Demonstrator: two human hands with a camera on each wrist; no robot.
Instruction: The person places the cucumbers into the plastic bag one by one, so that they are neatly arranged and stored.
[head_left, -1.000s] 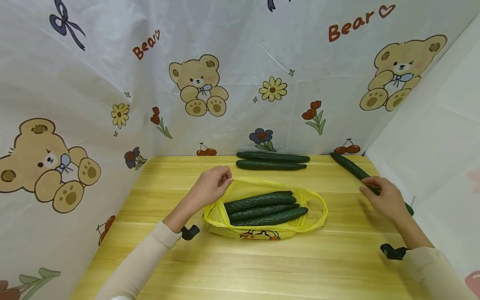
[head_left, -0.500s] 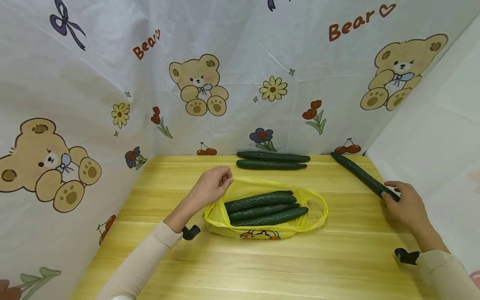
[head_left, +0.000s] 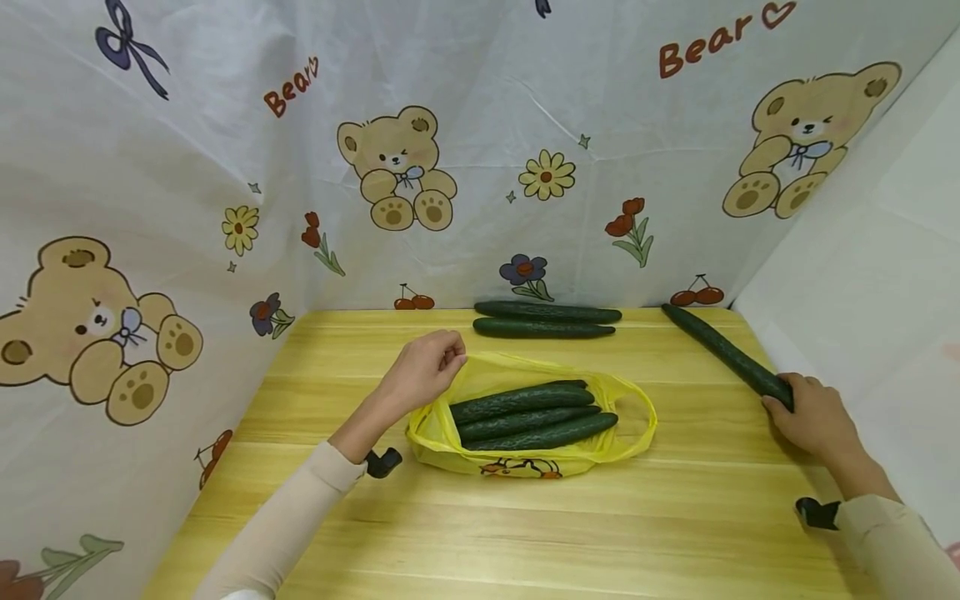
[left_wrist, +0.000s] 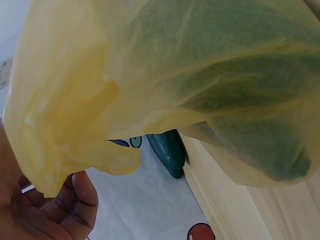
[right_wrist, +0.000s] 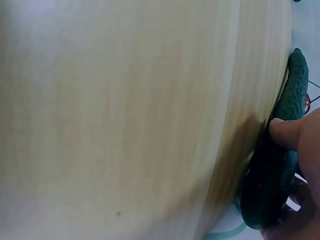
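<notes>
In the head view my left hand (head_left: 423, 367) pinches the rim of a yellow plastic bag (head_left: 448, 458) at its back left. Three dark green cucumbers (head_left: 536, 425) lie side by side inside the open bag. On the right of the table, my right hand (head_left: 819, 421) grips the near end of another cucumber (head_left: 716, 346), which slants away toward the back wall. The right wrist view shows the thumb (right_wrist: 285, 132) on one side of this cucumber (right_wrist: 270, 180) and fingers on the other. From the left wrist, bag film (left_wrist: 75, 90) covers much of the view, its edge between the fingers.
Two more cucumbers (head_left: 547, 312) lie parallel at the back of the wooden table (head_left: 480, 533), against a white cloth (head_left: 480, 100) printed with bears. A white side wall (head_left: 885, 292) stands close beside my right hand. The bag's loop handle (head_left: 651, 429) points right.
My right hand has slid from the middle of the right-hand cucumber to its near end and closed round it. The left hand and the bag have stayed in place.
</notes>
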